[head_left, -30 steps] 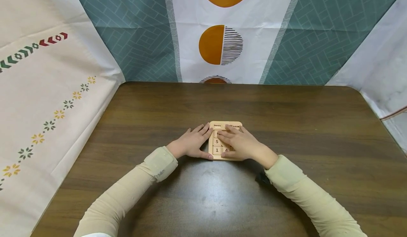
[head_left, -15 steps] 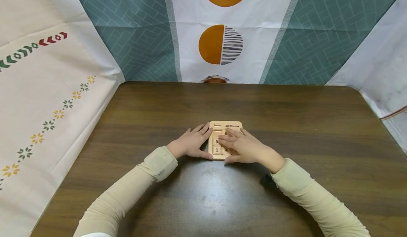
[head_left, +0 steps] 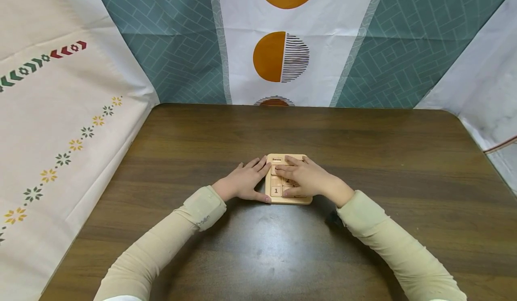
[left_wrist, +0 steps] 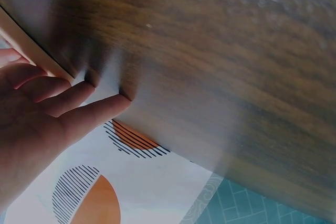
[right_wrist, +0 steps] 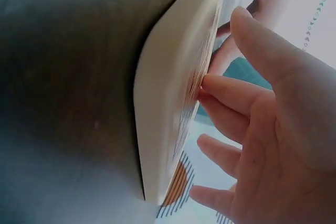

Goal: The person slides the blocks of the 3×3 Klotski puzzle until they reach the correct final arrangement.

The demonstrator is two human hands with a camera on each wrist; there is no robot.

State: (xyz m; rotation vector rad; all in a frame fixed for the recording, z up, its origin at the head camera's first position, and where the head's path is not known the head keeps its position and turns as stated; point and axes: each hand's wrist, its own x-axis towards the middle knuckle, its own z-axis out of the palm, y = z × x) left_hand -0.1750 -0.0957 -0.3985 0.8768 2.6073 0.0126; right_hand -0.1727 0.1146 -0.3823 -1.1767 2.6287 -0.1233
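Observation:
A light wooden number sliding puzzle (head_left: 291, 201) lies flat on the table, its slot at the middle left bare. My left hand (head_left: 244, 181) rests along its left side, fingers spread, thumb at the near left corner. In the left wrist view, that hand's fingers lie by the puzzle's edge (left_wrist: 32, 43). Over the puzzle is my right hand (head_left: 310, 181), hiding most of the right-hand tiles. Its fingertips touch the tiles near the upper left one; a tile marked 1 (head_left: 276, 191) shows at the near left. From the right wrist, two fingertips (right_wrist: 207, 83) meet the puzzle's face (right_wrist: 163, 72).
The dark wood-grain table (head_left: 194, 148) surrounds the puzzle. A patterned curtain (head_left: 186, 45) hangs behind the far edge, and a cream cloth with flower prints (head_left: 52, 126) drapes at the left. Light reflects off the near tabletop.
The upper left slot, bare half a second ago, now holds a tile, and the middle left slot is bare. My right hand drew back slightly, then moved forward and left. The left hand stays.

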